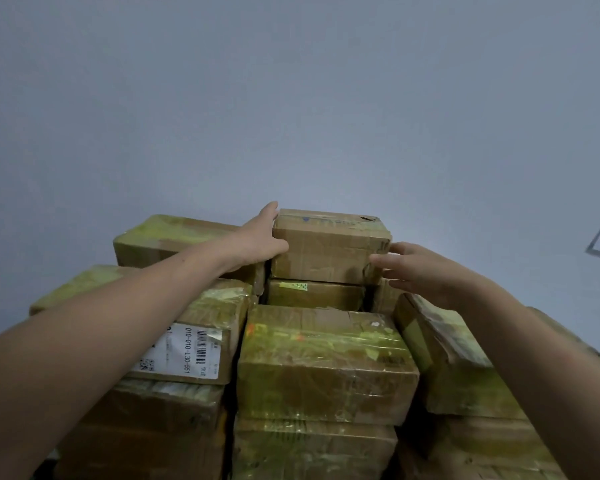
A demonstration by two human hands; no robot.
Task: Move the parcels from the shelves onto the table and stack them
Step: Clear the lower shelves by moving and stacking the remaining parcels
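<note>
- Head view: the top parcel [329, 244], a brown taped carton, sits at the far middle of a pile of parcels, resting on a flatter parcel [314, 294] just beneath it.
- The left hand [257, 237] lies flat against the top parcel's left side, fingers straight and together, thumb on the front face.
- The right hand [420, 268] is at the top parcel's right front corner, fingers loosely spread and holding nothing; whether the tips touch the carton cannot be told.
- Nearer the camera, a labelled parcel [194, 351] lies under the left forearm, beside a glossy centre parcel [326, 362].
- A tilted parcel [447, 355] leans at the right, below the right wrist.
- A pale wall [291, 98] stands behind the pile.
</note>
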